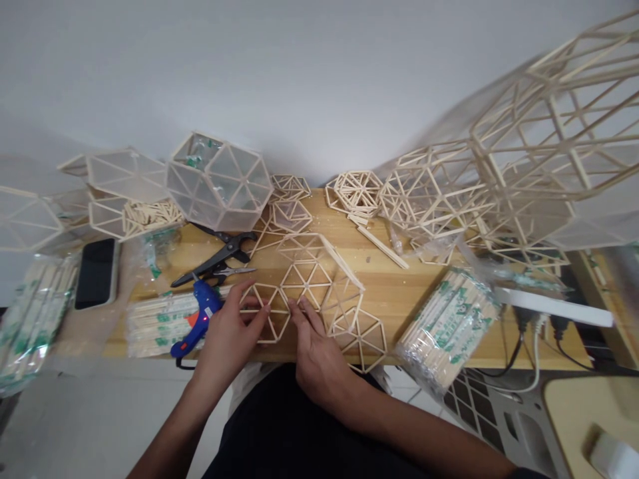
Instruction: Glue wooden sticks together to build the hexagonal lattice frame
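A lattice of joined hexagons made of thin wooden sticks (306,285) lies on the table in front of me. My left hand (233,326) pinches the rim of its left hexagon (272,326) between thumb and fingers. My right hand (319,352) presses its fingertips together at the joint where that hexagon meets the middle one. Another stick hexagon (360,339) of the lattice lies right of my right hand. Beside my left hand a blue glue gun (202,316) rests on a pack of wrapped sticks (162,322).
Black pliers (219,256) lie behind the glue gun, and a phone (97,273) lies left. Finished stick polyhedra (219,179) line the wall, with a tall stick frame (564,140) at right. A stick pack (446,326) and a power strip (554,306) sit on the right.
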`<move>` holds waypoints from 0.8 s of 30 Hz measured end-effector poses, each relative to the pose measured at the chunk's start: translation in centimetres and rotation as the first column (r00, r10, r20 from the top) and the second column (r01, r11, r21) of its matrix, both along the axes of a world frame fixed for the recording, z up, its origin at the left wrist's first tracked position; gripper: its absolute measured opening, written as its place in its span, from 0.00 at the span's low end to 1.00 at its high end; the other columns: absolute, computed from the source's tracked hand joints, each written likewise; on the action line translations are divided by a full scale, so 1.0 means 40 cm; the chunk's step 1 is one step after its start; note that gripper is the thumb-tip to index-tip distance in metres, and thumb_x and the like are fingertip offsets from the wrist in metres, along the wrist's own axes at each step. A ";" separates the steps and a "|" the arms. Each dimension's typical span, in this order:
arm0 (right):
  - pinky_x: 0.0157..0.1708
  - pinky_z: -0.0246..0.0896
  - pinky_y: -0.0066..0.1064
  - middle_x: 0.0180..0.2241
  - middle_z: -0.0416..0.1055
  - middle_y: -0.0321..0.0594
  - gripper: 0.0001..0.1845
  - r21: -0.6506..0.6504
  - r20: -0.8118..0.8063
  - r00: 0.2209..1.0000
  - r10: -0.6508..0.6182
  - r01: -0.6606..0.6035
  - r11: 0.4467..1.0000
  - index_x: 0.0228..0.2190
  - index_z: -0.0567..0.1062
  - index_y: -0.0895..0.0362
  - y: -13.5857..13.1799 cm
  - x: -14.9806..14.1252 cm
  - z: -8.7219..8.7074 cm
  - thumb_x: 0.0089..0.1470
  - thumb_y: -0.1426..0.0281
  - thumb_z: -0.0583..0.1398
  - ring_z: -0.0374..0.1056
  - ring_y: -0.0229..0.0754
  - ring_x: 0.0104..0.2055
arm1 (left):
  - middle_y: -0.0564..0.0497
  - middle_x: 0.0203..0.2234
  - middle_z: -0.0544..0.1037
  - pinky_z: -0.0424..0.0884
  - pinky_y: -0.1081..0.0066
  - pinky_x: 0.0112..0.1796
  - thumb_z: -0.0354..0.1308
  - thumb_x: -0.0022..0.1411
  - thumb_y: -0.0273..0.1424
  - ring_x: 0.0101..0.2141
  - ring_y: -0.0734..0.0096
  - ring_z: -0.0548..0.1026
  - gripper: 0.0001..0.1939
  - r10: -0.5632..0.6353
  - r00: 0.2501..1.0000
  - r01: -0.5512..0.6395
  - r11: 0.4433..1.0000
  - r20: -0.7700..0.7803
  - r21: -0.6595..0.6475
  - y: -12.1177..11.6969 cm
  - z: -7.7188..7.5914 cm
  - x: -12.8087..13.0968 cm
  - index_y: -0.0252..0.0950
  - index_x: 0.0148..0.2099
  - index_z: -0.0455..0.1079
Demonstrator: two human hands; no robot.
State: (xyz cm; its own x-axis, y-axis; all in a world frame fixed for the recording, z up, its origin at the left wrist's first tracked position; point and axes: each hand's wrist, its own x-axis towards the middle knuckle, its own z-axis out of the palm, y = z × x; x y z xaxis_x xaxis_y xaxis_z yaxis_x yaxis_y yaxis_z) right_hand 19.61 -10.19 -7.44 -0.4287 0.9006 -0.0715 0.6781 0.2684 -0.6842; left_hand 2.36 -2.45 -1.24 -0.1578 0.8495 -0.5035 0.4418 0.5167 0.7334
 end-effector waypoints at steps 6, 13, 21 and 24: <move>0.75 0.52 0.52 0.76 0.48 0.61 0.59 -0.071 0.029 1.000 0.007 -0.005 0.997 0.75 0.39 0.72 0.004 -0.001 0.013 0.43 0.89 0.52 0.27 0.58 0.81 | 0.47 0.40 0.82 0.81 0.65 0.20 0.66 0.60 0.35 0.31 0.58 0.85 0.30 -0.008 1.000 0.008 1.000 -0.003 0.006 -0.002 -0.003 0.002 0.41 0.63 0.67; 0.76 0.48 0.55 0.76 0.45 0.63 0.59 -0.046 0.041 0.998 0.039 -0.037 0.998 0.74 0.39 0.74 0.002 -0.001 0.014 0.43 0.89 0.53 0.24 0.60 0.80 | 0.47 0.40 0.82 0.79 0.67 0.19 0.66 0.60 0.38 0.31 0.58 0.85 0.30 -0.019 1.000 0.020 0.999 -0.021 0.041 -0.004 -0.008 0.006 0.42 0.63 0.67; 0.76 0.47 0.59 0.75 0.48 0.66 0.51 0.026 -0.045 0.999 0.009 -0.008 1.000 0.72 0.50 0.74 -0.004 0.000 0.002 0.45 0.89 0.51 0.23 0.58 0.80 | 0.47 0.39 0.83 0.78 0.68 0.21 0.67 0.58 0.40 0.32 0.56 0.85 0.31 -0.035 0.998 0.038 0.997 -0.046 0.068 -0.006 -0.020 -0.004 0.43 0.62 0.68; 0.75 0.50 0.58 0.72 0.54 0.68 0.42 0.099 -0.152 0.987 -0.049 0.065 0.993 0.66 0.59 0.72 -0.009 0.002 -0.008 0.49 0.90 0.50 0.33 0.54 0.81 | 0.47 0.40 0.83 0.81 0.63 0.25 0.70 0.56 0.42 0.32 0.55 0.85 0.35 -0.005 1.000 0.003 0.997 0.026 0.073 -0.009 -0.027 -0.012 0.44 0.64 0.66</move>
